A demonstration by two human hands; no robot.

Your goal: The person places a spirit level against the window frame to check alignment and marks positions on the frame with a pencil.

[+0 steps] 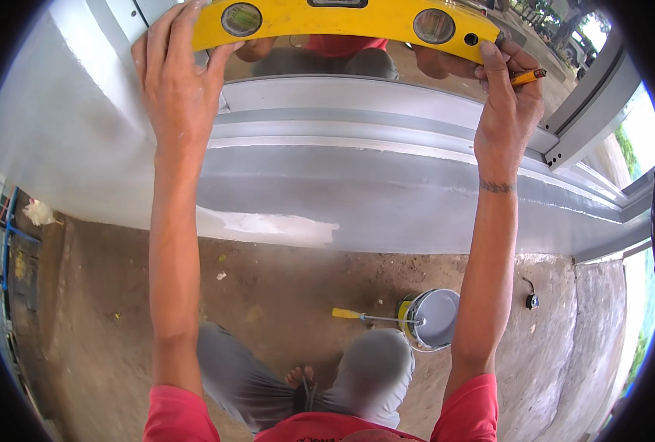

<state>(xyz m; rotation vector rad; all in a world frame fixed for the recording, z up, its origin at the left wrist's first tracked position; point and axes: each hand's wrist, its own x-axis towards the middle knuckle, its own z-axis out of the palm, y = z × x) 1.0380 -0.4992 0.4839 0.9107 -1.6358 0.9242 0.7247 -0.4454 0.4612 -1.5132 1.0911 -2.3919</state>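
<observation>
A yellow spirit level [386, 22] with round vials runs across the top of the view, in front of a dark reflective window pane [305, 62]. My left hand [184, 81] grips its left end, thumb against the lower edge and fingers over the face. At the other end my right hand [510, 103] pinches the level's lower corner. A short yellow-orange pencil [529, 76] is also tucked between the fingers of that hand, its end sticking out to the right. Both arms reach up and forward.
Below the window runs a grey-painted sill and wall [283, 177] with a whitish patch. On the ground by my knee stands a bucket of grey paint [438, 317], a yellow-handled tool [348, 314] lying across its rim. Further right lies a small black object [532, 300]. A metal window frame [592, 96] juts out at right.
</observation>
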